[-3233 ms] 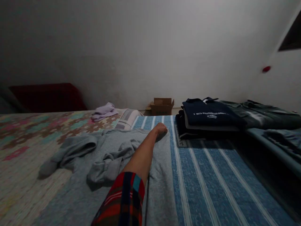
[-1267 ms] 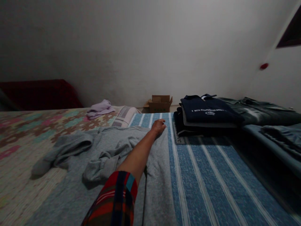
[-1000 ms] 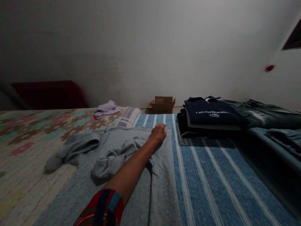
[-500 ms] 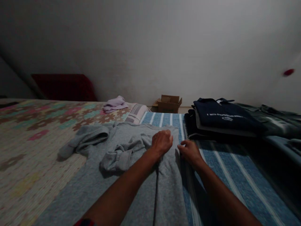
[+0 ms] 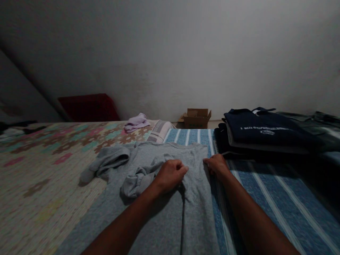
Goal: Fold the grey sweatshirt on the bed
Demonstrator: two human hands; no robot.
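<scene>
A grey long-sleeved shirt (image 5: 156, 226) lies spread over the bedding in front of me, its right side folded inward in a long strip. One sleeve is bunched across the middle of the shirt, and the other sticks out at the far left. My left hand (image 5: 172, 174) is closed, pinching the grey cloth beside the bunched sleeve. At the shirt's folded right edge, near its top corner, my right hand (image 5: 217, 165) pinches the fabric between thumb and fingers.
Folded dark clothes, topped by a navy shirt (image 5: 260, 127), are stacked at the right. A cardboard box (image 5: 196, 118) stands by the wall. A lilac cloth (image 5: 136, 123) rests on the flowered sheet (image 5: 87, 138). Blue striped fabric (image 5: 255, 198) covers the right side.
My left hand has drawn back toward me and a little left across the shirt. My right hand has closed on the folded edge. The view has shifted slightly left.
</scene>
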